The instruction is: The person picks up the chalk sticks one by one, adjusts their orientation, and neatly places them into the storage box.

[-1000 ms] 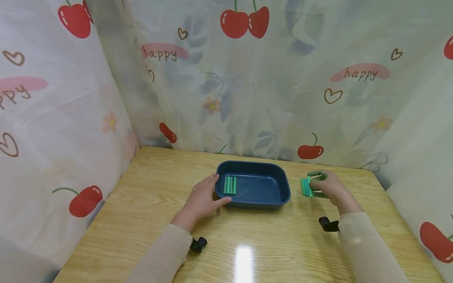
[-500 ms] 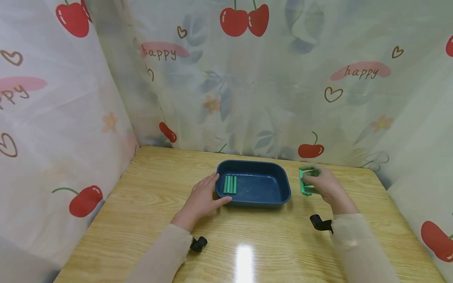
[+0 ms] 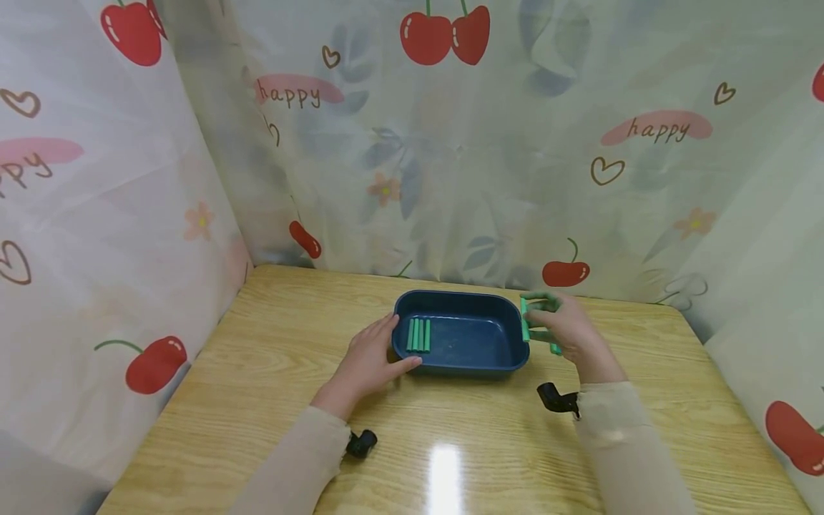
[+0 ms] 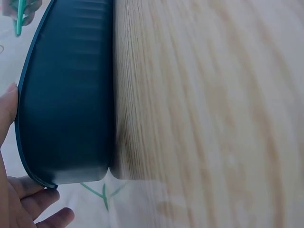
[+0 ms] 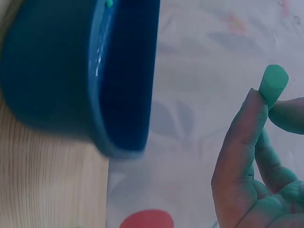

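Note:
A dark blue tray (image 3: pixel 475 371) stands on the table, with several green sticks (image 3: pixel 418 336) side by side at its left end. The left hand (image 3: pixel 363 363) rests on the tray's left end, thumb along the near rim and fingers at the left rim; the left wrist view shows its fingers around the tray wall (image 4: pixel 66 95). Beside the tray's right rim, the right hand (image 3: pixel 566 325) holds a green stick (image 3: pixel 525 320) upright in the head view. In the right wrist view that stick (image 5: pixel 274 83) is pinched between thumb and fingertips.
More green (image 3: pixel 556 349) shows on the table under the right hand, mostly hidden by it. A patterned curtain (image 3: pixel 463 179) hangs behind the wooden table (image 3: pixel 476 443) and along both sides. A black wrist camera (image 3: pixel 362 444) sits at the left sleeve, another (image 3: pixel 557 398) at the right.
From the group of green pieces at the right, the right hand has lifted one stick and moved left to the tray's right rim. The left hand and the tray have stayed in place.

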### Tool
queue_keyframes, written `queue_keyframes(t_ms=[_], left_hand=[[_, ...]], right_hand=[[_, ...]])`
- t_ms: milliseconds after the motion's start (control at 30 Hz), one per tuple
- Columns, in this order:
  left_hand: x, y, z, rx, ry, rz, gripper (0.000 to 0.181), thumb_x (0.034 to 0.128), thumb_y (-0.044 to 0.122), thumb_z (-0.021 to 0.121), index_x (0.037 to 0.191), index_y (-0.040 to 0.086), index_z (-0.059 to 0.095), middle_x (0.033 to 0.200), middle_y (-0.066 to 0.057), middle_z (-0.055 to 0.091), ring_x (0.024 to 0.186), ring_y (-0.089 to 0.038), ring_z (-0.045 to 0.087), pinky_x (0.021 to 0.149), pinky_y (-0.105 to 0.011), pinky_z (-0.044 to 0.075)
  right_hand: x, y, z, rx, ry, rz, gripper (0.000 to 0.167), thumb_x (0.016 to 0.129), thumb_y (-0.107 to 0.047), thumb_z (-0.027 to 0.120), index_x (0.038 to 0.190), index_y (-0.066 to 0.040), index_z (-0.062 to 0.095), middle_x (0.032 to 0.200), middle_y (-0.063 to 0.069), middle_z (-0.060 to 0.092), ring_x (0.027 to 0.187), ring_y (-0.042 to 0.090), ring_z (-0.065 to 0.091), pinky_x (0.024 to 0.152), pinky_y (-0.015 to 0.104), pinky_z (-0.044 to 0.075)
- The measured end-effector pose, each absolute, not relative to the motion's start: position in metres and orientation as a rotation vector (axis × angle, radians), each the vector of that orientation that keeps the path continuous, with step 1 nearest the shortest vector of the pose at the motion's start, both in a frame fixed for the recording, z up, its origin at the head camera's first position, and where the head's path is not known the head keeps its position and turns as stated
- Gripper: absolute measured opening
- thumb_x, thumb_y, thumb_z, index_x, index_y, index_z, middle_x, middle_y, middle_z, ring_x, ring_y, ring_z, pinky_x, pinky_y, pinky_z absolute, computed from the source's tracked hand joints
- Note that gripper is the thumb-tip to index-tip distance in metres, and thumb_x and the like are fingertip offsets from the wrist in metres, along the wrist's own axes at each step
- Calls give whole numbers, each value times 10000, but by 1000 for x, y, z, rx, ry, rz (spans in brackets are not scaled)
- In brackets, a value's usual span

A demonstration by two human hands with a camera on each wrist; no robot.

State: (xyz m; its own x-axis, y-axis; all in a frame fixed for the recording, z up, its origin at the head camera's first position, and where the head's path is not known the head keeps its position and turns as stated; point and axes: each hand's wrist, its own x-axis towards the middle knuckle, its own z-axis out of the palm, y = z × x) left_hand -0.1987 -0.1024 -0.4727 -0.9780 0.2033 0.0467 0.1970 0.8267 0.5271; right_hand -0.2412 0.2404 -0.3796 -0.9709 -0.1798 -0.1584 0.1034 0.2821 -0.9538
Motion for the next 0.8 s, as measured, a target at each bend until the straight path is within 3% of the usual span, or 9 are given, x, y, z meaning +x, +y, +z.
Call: queue_keyframes(t_ms=[267,533,800], left_hand=[[-199,-102,-472,319,2986,869,1020,857,705,617,1603,119,240,1651,-57,235,1506,-273,230,1215,-491,178],[-199,-102,-472,300,2982,863,1022,855,708,615,1604,124,236,1651,-58,236,1509,-262,222,1217,-489,174],[-198,-102,-472,310,2985,864,1019,855,703,622,1600,116,250,1647,-62,248,1505,-265,231,1215,-491,179]], right_hand=[[-245,219,-381,-102,2264,-1835,504,946,-32,602,1410,76,437,991,61,587,810,164,629,732,302,590],[-254,197,-389,-62,2246,-1840,493,962,-33,592,1421,69,444,1125,159,528,854,176,607,714,299,593],[-262,174,-402,-53,2212,-1889,477,939,-5,593,1398,65,484,1004,77,572,815,145,614,691,303,589]])
